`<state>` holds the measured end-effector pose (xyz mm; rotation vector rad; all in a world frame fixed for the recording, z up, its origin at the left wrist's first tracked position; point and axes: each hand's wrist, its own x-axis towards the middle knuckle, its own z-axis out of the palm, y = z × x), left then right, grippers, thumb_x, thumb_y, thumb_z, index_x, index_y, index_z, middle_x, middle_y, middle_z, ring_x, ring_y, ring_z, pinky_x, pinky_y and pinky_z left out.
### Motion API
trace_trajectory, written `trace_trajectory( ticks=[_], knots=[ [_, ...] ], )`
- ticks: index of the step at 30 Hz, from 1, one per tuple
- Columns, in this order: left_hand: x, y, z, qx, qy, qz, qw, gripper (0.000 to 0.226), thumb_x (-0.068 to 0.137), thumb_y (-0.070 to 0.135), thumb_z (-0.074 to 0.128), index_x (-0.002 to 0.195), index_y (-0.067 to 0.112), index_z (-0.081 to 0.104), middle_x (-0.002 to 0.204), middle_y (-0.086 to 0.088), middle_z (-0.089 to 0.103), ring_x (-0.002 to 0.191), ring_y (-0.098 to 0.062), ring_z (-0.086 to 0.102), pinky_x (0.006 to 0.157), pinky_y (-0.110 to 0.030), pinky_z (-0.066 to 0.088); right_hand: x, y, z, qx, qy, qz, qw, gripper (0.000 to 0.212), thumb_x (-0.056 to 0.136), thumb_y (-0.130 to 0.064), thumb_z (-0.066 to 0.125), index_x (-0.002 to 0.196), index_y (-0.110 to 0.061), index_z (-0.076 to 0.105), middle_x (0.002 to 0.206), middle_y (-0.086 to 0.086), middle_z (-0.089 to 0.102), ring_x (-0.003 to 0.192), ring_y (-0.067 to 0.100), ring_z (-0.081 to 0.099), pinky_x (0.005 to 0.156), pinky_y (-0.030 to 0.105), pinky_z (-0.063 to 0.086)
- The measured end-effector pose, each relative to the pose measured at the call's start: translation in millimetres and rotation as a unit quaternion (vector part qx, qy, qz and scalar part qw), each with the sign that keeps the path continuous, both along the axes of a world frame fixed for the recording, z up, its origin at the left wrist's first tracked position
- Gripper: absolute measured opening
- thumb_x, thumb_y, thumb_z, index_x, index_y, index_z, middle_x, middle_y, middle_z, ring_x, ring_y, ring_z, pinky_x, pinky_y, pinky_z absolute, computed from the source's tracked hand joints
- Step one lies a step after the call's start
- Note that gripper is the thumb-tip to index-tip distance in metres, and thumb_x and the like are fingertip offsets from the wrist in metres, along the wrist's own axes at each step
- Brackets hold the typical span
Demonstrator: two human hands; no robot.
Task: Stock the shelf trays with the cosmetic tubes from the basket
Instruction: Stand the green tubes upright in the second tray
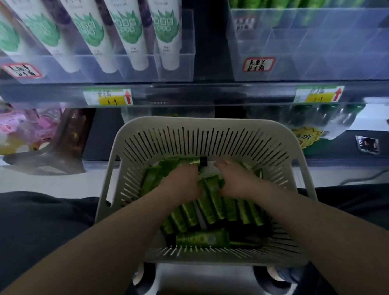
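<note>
A grey slotted basket [129, 137] rests on my lap, filled with several green cosmetic tubes [203, 238] with black caps. Both my hands are down inside it. My left hand [182, 182] curls its fingers around green tubes at the far left of the pile. My right hand [236, 179] does the same just to the right, its fingers buried among the tubes. Above, a clear divided shelf tray [319, 48] on the right holds green tubes at its back, with bare front compartments.
A clear tray [175, 73] at upper left holds white tubes with green leaf print. Yellow price tags [108, 98] line the shelf edge. Below the shelf sit pink packets [28, 128] on the left and bagged green items [324, 121] on the right.
</note>
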<state>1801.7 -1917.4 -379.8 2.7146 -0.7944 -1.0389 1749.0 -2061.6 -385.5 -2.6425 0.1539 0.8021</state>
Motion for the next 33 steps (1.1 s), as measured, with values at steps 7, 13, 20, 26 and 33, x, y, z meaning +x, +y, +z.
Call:
trace_trajectory(
  ticks=[7, 13, 20, 26, 33],
  knots=[
    [11.0, -18.9, -31.4, -0.001, 0.029, -0.009, 1.0, 0.016, 0.091, 0.019, 0.053, 0.103, 0.009, 0.055, 0.111, -0.01, 0.057, 0.1, -0.021, 0.057, 0.077, -0.026, 0.046, 24.6, -3.7, -29.9, 0.005, 0.061, 0.019, 0.998, 0.073, 0.084, -0.015, 0.064, 0.146, -0.015, 0.026, 0.149, 0.008, 0.029, 0.133, 0.023, 0.033, 0.103, 0.025, 0.034],
    [10.8, -25.4, -55.6, 0.008, 0.012, -0.047, 0.999, 0.023, 0.096, 0.017, 0.043, 0.107, 0.002, 0.057, 0.115, -0.016, 0.06, 0.107, -0.028, 0.056, 0.094, -0.035, 0.046, 37.1, 0.1, -61.2, 0.003, 0.067, 0.035, 0.997, 0.055, 0.084, -0.014, 0.063, 0.134, -0.013, 0.043, 0.135, 0.013, 0.041, 0.118, 0.025, 0.044, 0.092, 0.028, 0.041],
    [8.4, -33.2, -77.6, 0.041, -0.039, -0.07, 0.996, 0.026, 0.095, 0.019, 0.044, 0.115, 0.006, 0.055, 0.121, -0.014, 0.056, 0.114, -0.025, 0.05, 0.094, -0.032, 0.041, 42.1, -0.6, -79.0, -0.005, 0.067, 0.059, 0.996, 0.041, 0.089, -0.015, 0.057, 0.129, -0.013, 0.046, 0.133, 0.011, 0.038, 0.118, 0.026, 0.041, 0.099, 0.032, 0.04],
    [8.4, -29.5, -83.9, 0.03, -0.051, -0.064, 0.996, 0.039, 0.087, 0.023, 0.057, 0.121, 0.006, 0.049, 0.118, -0.016, 0.048, 0.115, -0.03, 0.043, 0.094, -0.035, 0.04, 39.2, 2.6, -81.7, -0.019, 0.054, 0.069, 0.996, 0.042, 0.087, -0.008, 0.058, 0.127, -0.012, 0.048, 0.13, 0.012, 0.037, 0.117, 0.026, 0.039, 0.096, 0.032, 0.04],
    [17.2, -23.4, -70.6, -0.014, -0.019, -0.032, 0.999, 0.023, 0.092, 0.016, 0.05, 0.112, 0.004, 0.051, 0.115, -0.014, 0.053, 0.11, -0.025, 0.046, 0.083, -0.029, 0.042, 38.7, 4.1, -67.3, 0.001, 0.025, 0.055, 0.998, 0.035, 0.085, -0.009, 0.06, 0.119, -0.01, 0.051, 0.125, 0.013, 0.043, 0.113, 0.025, 0.044, 0.079, 0.022, 0.032]
  ],
)
